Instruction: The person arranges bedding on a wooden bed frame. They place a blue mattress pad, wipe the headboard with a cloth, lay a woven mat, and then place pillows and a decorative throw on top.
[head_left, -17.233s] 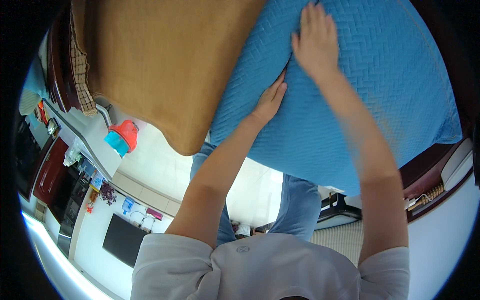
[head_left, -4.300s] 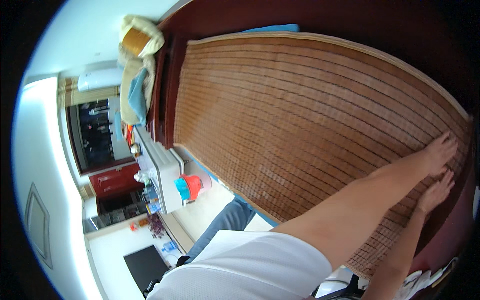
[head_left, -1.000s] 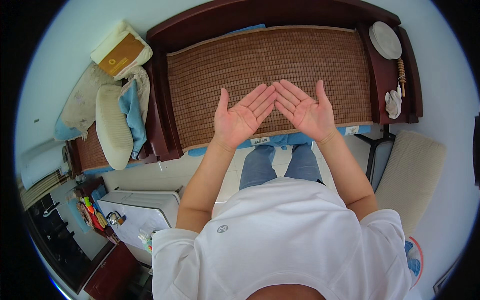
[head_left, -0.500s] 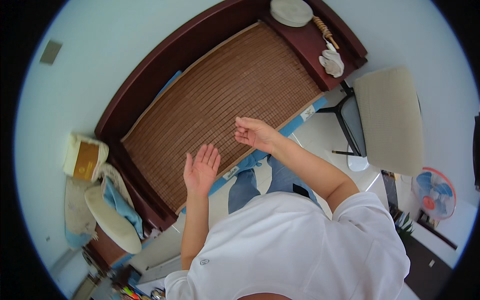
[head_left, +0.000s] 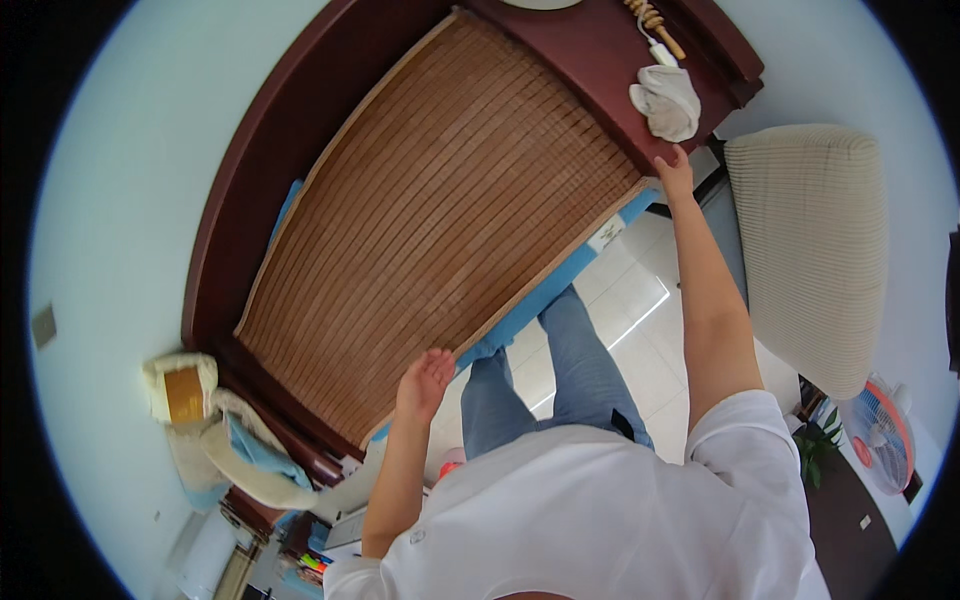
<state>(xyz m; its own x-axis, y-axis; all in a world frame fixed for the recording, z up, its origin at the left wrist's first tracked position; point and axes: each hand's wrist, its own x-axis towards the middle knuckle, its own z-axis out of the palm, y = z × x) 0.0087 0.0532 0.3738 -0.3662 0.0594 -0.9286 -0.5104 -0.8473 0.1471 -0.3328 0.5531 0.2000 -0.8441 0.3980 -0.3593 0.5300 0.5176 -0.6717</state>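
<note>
My right hand (head_left: 676, 172) reaches out to the right with thumb and index finger apart and nothing seen in it. It is at the edge of the dark red wooden armrest (head_left: 590, 60), just short of a crumpled whitish cloth (head_left: 667, 102). Whether the fingertips touch the wood, I cannot tell. Lower down, my left hand (head_left: 424, 385) is held above the near edge of the brown slatted mat (head_left: 440, 190), empty, its fingers loosely bent but not closed.
A knobbed wooden massage stick (head_left: 658, 28) and a white plug-like piece (head_left: 662, 54) lie beyond the cloth. To the right stand a ribbed beige chair (head_left: 805, 250) and a fan (head_left: 880, 435). Folded bedding (head_left: 255, 465) is piled at the left end.
My right hand has gone from over the mat out to the armrest near the cloth, the arm straightening. My left hand has turned and its fingers have curled a little. The view has shifted.
</note>
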